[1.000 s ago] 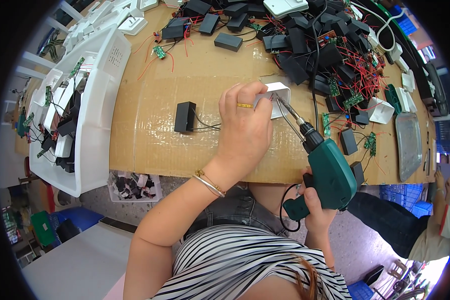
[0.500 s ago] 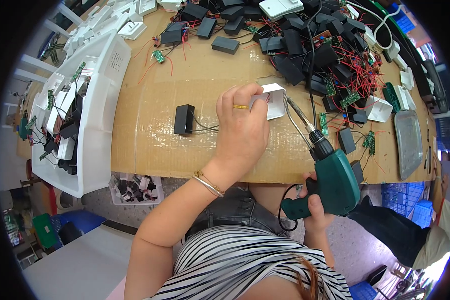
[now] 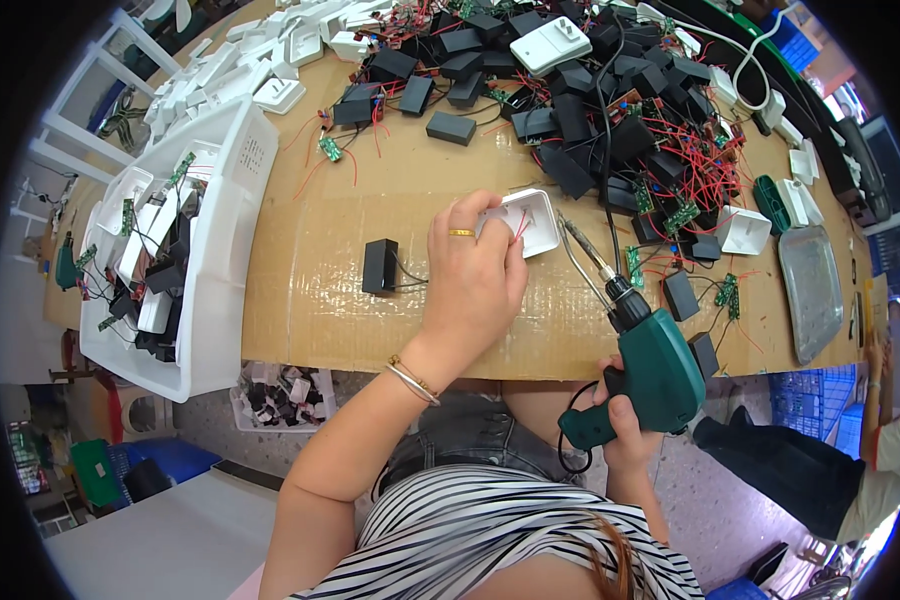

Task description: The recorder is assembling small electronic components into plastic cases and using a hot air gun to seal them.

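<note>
My left hand [image 3: 475, 262] is closed at the left side of a small white plastic shell [image 3: 542, 222], its fingers curled over the rim and into it. Thin red wires [image 3: 523, 224] show inside by the fingertips; the hand hides what else it grips. My right hand [image 3: 627, 425] is wrapped round the handle of a green soldering gun [image 3: 660, 368]. The gun's metal tip [image 3: 567, 224] points up and left, just off the shell's right edge. To the left of my left hand lies a black box [image 3: 379, 266], its dark leads running under that hand.
A heap of black boxes [image 3: 570, 118] with red wires and green circuit boards covers the back right. White shells [image 3: 220, 65] pile up at the back left. At the left stands a white bin [image 3: 232, 180] of parts; a metal tray [image 3: 810, 290] lies right. A black cable [image 3: 606, 130] hangs across the heap.
My left hand and the white shell have shifted left, and the shell's open inside now faces up more. The soldering gun's tip has come away from the shell's edge. The whole view has shifted slightly.
</note>
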A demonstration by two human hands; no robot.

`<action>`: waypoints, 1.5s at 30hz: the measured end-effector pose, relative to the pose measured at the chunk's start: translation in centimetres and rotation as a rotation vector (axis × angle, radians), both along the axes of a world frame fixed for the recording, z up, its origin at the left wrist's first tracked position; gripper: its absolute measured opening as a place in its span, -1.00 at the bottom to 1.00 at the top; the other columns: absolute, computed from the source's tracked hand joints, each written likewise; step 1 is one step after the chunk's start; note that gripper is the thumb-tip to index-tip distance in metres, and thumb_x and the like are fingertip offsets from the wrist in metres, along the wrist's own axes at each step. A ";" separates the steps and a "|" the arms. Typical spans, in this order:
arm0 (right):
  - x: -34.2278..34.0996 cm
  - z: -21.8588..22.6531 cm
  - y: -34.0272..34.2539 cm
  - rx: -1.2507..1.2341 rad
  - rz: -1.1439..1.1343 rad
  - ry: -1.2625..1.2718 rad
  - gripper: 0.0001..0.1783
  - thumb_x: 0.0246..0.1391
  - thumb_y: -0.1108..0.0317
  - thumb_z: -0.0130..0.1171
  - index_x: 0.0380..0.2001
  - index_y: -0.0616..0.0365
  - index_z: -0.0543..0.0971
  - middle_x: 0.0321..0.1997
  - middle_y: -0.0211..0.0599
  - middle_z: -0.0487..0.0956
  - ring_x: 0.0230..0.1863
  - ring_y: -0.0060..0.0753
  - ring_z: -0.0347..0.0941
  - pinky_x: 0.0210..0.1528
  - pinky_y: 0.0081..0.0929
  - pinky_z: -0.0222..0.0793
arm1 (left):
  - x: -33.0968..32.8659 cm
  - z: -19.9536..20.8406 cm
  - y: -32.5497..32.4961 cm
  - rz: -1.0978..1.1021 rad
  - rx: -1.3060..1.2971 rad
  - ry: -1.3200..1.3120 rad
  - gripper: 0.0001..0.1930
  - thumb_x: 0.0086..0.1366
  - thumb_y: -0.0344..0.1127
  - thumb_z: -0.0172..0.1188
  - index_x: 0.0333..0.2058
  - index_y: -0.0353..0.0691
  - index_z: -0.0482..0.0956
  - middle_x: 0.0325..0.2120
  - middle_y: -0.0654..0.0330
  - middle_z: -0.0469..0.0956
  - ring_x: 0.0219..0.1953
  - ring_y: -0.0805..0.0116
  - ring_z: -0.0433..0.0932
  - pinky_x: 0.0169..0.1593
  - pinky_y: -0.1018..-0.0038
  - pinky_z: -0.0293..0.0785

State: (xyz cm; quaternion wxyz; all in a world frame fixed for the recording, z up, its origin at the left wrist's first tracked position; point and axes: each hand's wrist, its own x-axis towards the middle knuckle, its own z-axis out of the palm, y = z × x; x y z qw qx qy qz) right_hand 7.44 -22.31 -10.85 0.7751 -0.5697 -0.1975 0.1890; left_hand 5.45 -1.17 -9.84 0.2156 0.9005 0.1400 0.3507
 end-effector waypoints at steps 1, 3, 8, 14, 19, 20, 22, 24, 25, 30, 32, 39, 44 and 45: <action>0.1 0.1 0.0 0.003 -0.001 -0.004 -0.48 -0.08 0.36 0.12 -0.04 0.36 0.29 -0.18 -0.15 0.44 -0.43 -0.54 0.35 -0.43 -0.61 0.31 | 0.1 0.1 0.1 -0.011 -0.015 -0.004 -0.68 -0.08 -0.46 0.19 -0.31 -0.35 0.34 -0.13 -0.01 0.26 -0.07 -0.02 0.22 0.00 0.19 0.16; 0.3 0.3 0.0 -0.003 -0.004 -0.006 -0.49 -0.08 0.36 0.12 -0.04 0.36 0.29 -0.18 -0.15 0.44 -0.43 -0.55 0.35 -0.43 -0.61 0.31 | -0.1 0.6 0.0 -0.036 0.003 -0.017 -0.56 -0.11 -0.42 0.24 -0.21 -0.32 0.29 -0.10 -0.01 0.24 -0.05 -0.03 0.21 0.01 0.19 0.16; 0.6 0.3 0.4 0.011 -0.016 -0.002 -0.51 -0.08 0.36 0.12 -0.06 0.37 0.31 -0.22 -0.18 0.44 -0.44 -0.56 0.35 -0.43 -0.62 0.31 | -0.9 1.3 0.8 -0.001 0.104 0.090 -0.25 -0.20 -0.33 0.35 0.00 -0.22 0.15 -0.01 0.01 0.15 0.01 -0.03 0.17 0.03 0.19 0.15; -0.3 -1.0 0.1 -0.024 -0.022 -0.019 -0.53 -0.06 0.42 0.04 -0.06 0.39 0.26 -0.23 -0.11 0.39 -0.41 -0.46 0.34 -0.48 -0.44 0.42 | -3.3 2.5 3.3 0.053 -0.032 0.095 -0.35 -0.09 -0.26 0.26 -0.01 -0.32 0.23 -0.15 -0.05 0.36 -0.18 0.02 0.41 -0.12 0.32 0.36; -1.1 0.3 0.2 -0.001 -0.128 -0.015 -0.58 -0.03 0.36 0.01 -0.09 0.38 0.33 -0.21 -0.16 0.43 -0.44 -0.54 0.29 -0.37 -0.62 0.29 | -7.5 10.3 8.5 0.138 -0.427 -0.085 -0.34 -0.05 -0.14 0.27 -0.02 -0.37 0.26 -0.20 0.01 0.44 -0.32 0.26 0.50 -0.31 0.45 0.44; -1.1 -0.1 0.2 0.017 -0.102 -0.014 -0.58 -0.03 0.36 0.01 -0.09 0.38 0.33 -0.21 -0.16 0.43 -0.44 -0.54 0.29 -0.37 -0.62 0.29 | -9.1 12.8 10.0 0.204 -0.590 -0.096 -0.31 -0.05 -0.08 0.28 -0.02 -0.38 0.26 -0.20 0.03 0.45 -0.38 0.34 0.51 -0.35 0.48 0.45; -0.5 -1.2 -0.7 -0.033 -0.084 -0.006 -0.47 -0.03 0.33 0.06 0.00 0.36 0.25 -0.15 -0.16 0.40 -0.43 -0.52 0.31 -0.54 -0.57 0.39 | -12.1 16.4 13.4 0.388 -0.545 -0.182 -0.31 0.00 -0.04 0.25 0.02 -0.33 0.26 -0.35 0.12 0.46 -0.41 0.44 0.47 -0.51 0.60 0.40; 0.0 -1.8 -0.9 -0.052 -0.059 -0.029 -0.46 -0.04 0.31 0.08 -0.01 0.36 0.26 -0.14 -0.17 0.40 -0.42 -0.54 0.31 -0.54 -0.59 0.38 | -15.8 18.7 18.3 0.664 -0.231 -0.210 -0.28 -0.03 0.00 0.25 0.02 -0.36 0.27 -0.36 0.09 0.50 -0.42 0.40 0.49 -0.48 0.57 0.42; 0.0 -1.8 -0.9 -0.031 -0.041 -0.011 -0.48 -0.04 0.33 0.07 -0.01 0.36 0.27 -0.14 -0.17 0.40 -0.42 -0.54 0.31 -0.52 -0.60 0.37 | -17.2 19.1 20.4 0.771 -0.137 -0.141 -0.29 -0.05 -0.01 0.25 0.00 -0.37 0.28 -0.34 0.04 0.50 -0.39 0.36 0.51 -0.42 0.53 0.44; -1.2 1.2 0.7 -0.044 -0.117 0.010 -0.59 -0.03 0.38 0.01 -0.10 0.39 0.34 -0.21 -0.16 0.44 -0.45 -0.54 0.29 -0.32 -0.64 0.23 | -23.8 18.0 28.5 1.120 0.220 0.389 -0.40 -0.10 -0.06 0.25 -0.15 -0.40 0.41 -0.25 -0.13 0.47 -0.24 0.08 0.49 -0.16 0.32 0.40; -0.7 0.8 1.2 -0.019 -0.113 -0.035 -0.60 -0.04 0.40 0.02 -0.12 0.39 0.35 -0.22 -0.16 0.44 -0.45 -0.54 0.29 -0.34 -0.63 0.23 | -19.4 17.9 26.3 1.069 0.375 0.369 -0.47 -0.12 -0.06 0.26 -0.25 -0.39 0.45 -0.29 -0.12 0.48 -0.23 0.06 0.48 -0.14 0.28 0.37; -0.3 0.9 1.3 -0.039 -0.123 -0.053 -0.62 -0.05 0.39 0.07 -0.14 0.36 0.37 -0.25 -0.18 0.46 -0.46 -0.54 0.31 -0.36 -0.63 0.21 | -0.3 11.8 24.6 0.330 0.109 0.450 -0.61 0.09 -0.16 0.08 -0.22 -0.39 0.47 -0.24 -0.10 0.49 -0.14 0.01 0.44 -0.04 0.33 0.33; -0.8 0.7 0.9 -0.020 -0.168 -0.030 -0.62 -0.06 0.39 0.08 -0.15 0.36 0.37 -0.26 -0.19 0.46 -0.46 -0.55 0.32 -0.37 -0.63 0.23 | 6.5 5.7 28.2 0.655 0.424 0.835 -0.66 0.09 -0.18 0.02 -0.23 -0.26 0.53 -0.22 0.04 0.52 -0.18 0.09 0.49 0.02 0.18 0.26; -0.9 0.3 0.8 -0.062 -0.167 -0.048 -0.62 -0.06 0.41 0.08 -0.15 0.36 0.37 -0.26 -0.19 0.46 -0.46 -0.55 0.32 -0.38 -0.63 0.24 | 7.1 4.9 28.6 0.643 0.431 0.817 -0.66 0.09 -0.18 0.02 -0.23 -0.26 0.53 -0.22 0.04 0.52 -0.18 0.09 0.49 0.02 0.18 0.26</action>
